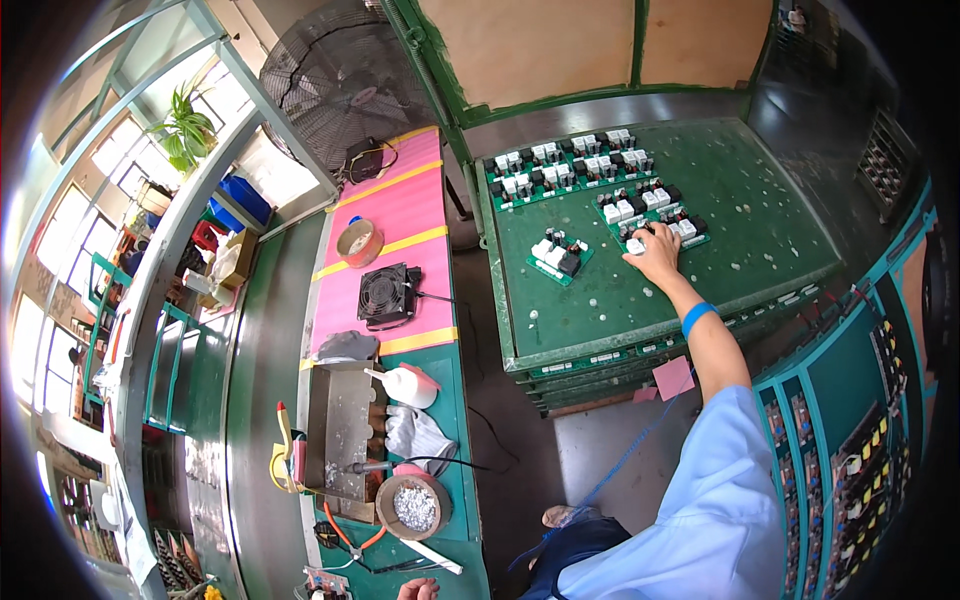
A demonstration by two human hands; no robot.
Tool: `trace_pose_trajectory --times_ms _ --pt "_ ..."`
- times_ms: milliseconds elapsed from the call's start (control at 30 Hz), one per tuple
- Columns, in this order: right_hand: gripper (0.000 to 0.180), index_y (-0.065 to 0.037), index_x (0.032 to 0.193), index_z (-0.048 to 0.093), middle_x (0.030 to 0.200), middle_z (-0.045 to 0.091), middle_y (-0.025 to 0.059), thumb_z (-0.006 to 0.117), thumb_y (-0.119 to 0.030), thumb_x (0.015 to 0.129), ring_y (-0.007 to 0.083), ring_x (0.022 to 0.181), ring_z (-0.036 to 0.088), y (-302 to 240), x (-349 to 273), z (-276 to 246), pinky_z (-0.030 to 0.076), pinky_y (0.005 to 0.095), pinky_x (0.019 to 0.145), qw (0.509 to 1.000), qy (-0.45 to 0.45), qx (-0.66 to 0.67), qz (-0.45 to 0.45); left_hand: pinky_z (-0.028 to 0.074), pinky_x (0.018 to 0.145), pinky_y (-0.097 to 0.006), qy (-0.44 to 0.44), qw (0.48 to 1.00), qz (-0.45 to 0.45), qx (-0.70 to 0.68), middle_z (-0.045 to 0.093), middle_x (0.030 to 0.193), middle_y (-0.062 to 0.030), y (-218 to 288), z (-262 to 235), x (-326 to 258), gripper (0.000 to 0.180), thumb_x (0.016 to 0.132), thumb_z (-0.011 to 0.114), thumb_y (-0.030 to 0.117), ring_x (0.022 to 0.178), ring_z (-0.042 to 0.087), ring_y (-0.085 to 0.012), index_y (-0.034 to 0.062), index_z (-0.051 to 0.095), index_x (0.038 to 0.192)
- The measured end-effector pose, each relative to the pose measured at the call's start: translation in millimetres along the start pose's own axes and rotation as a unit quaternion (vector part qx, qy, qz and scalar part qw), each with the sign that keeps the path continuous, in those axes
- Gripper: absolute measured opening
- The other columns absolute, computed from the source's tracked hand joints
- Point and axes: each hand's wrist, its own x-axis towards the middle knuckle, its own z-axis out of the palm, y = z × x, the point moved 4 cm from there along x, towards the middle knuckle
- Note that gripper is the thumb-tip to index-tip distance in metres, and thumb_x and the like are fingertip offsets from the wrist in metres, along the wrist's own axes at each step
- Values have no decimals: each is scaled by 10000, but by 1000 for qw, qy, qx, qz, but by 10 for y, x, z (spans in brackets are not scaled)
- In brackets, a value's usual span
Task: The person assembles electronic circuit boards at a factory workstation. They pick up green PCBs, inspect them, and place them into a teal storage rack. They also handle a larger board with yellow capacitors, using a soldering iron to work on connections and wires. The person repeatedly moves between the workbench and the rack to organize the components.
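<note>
- One hand, my right hand [655, 250], reaches over the middle of the green tray [745, 275], its fingers curled down onto a circuit board [692, 231]; thumb and fingertips are a little apart around a white block, and I cannot tell whether they grip it or only touch.
- Only part of my left hand [418, 590] shows, low and to the left of the tray; I cannot tell how far its fingers are open or whether they hold anything.
- Another circuit board sits directly behind that one, and a lone board [560, 255] lies on the tray's left part.
- Several boards in rows [568, 168] fill the tray's far left corner.
- Left of the tray runs my table [420, 205], carrying a small black fan [388, 296], a white bottle [406, 386], a pale glove [418, 436] and a round bowl of white bits [414, 507].
- Right of the tray stands a rack [822, 400] with more boards.
</note>
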Motion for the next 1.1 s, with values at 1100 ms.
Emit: trace_pose_trajectory --times_ms 1100 --pt "512 -43 988 585 1042 547 161 695 -342 587 309 994 481 -244 405 218 388 403 838 997 -2 54 -57 442 653 -233 79 996 28 40 577 776 -36 -338 -92 -179 140 797 561 125 695 532 -94 16 588 880"
